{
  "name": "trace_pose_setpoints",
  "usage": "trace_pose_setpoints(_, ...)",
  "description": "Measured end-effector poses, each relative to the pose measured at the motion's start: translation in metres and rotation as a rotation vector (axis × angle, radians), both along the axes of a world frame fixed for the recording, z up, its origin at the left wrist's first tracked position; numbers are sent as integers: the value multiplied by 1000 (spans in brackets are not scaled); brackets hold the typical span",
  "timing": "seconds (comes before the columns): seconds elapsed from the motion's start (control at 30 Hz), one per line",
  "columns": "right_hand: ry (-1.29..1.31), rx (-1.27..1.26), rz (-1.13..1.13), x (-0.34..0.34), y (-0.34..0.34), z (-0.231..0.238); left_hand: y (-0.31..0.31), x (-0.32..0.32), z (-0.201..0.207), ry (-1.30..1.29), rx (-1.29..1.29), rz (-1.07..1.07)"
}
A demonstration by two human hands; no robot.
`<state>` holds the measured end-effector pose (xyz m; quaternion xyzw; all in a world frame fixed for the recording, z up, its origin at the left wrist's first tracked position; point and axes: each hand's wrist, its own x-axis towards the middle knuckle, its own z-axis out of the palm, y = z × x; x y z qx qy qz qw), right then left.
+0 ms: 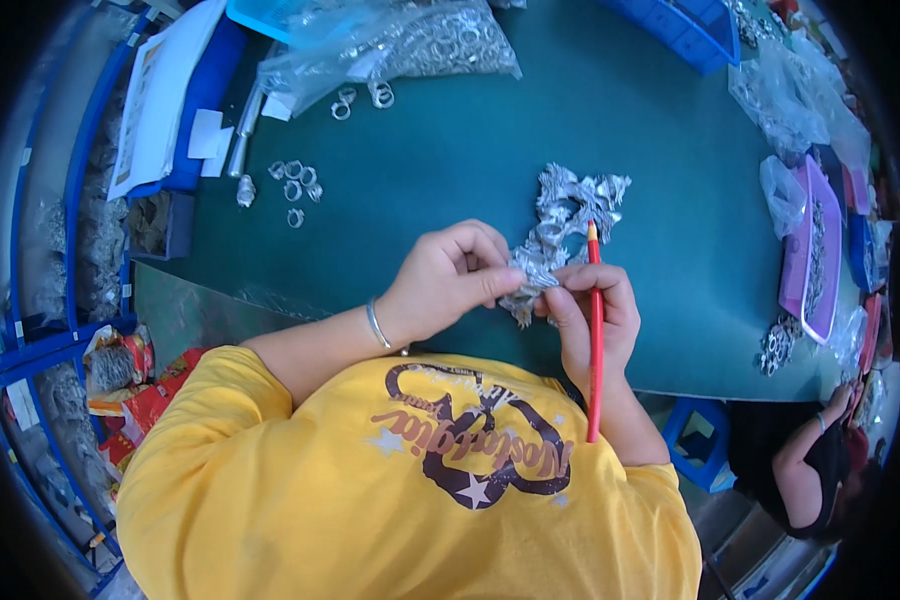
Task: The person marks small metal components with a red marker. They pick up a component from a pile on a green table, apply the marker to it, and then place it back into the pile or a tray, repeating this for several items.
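Note:
My left hand (pixel 457 268) has its thumb and fingertips closed on a silver-coloured metal piece (pixel 532 280), right over the near end of a small pile. My right hand (pixel 610 312) carries a red pencil (pixel 597 370) between its fingers, its pale sharpened tip pointing away from me. The right thumb and index finger also meet at the edge of the same metal piece. Beyond both hands lies the pile of ornate silver metal pieces (pixel 560 190), jagged in outline. Fingers partly hide the piece between my hands.
Several silver rings (pixel 293 190) lie on the green tabletop (pixel 410 160) at left. Behind them is a clear bag of rings (pixel 450 45). A purple basket (pixel 796 255) and plastic bags (pixel 780 100) line the right side. Another person (pixel 805 465) sits at lower right.

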<state>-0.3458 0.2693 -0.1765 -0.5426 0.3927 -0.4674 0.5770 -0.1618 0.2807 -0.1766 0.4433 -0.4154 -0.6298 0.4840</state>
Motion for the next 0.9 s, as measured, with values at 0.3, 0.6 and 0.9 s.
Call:
trace_pose_setpoints(0.3,17,-18,-104,2,0,0,-23,9,31,-433,-519,-45)
trace_pose_setpoints(0.6,-87,-46,-159,-1,-2,3,-176,102,175,-1131,-1405,972)
trace_pose_setpoints(0.9,-13,-22,-244,-14,-1,4,-171,63,145,-949,-1469,910)
